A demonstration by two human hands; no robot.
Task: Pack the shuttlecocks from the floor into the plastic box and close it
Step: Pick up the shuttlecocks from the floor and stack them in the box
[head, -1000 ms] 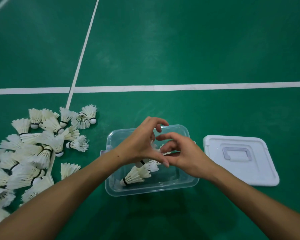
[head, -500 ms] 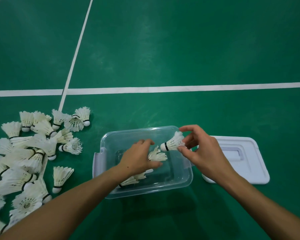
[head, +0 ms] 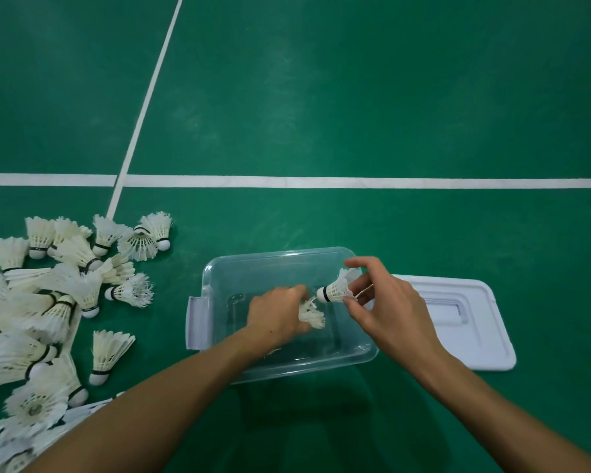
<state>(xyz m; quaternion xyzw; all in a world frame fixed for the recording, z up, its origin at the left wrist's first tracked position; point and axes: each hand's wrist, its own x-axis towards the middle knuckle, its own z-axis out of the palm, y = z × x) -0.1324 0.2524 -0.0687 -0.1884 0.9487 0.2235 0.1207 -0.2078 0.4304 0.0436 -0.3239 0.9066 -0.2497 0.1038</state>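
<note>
The clear plastic box (head: pixel 219 285) sits open on the green floor, only a few shuttlecocks inside. Over its middle the right hand (head: pixel 386 310) pinches one shuttlecock (head: pixel 335 291) by the feathers, cork aimed left, probably to lay it flat. The left hand (head: pixel 276 314) reaches palm-down into the box, fingers curled on another shuttlecock (head: pixel 312 315), likely settling it on the bottom. Left of the box lies the big loose pile (head: pixel 48 302); the white lid (head: pixel 475 339) waits just right of the box
</note>
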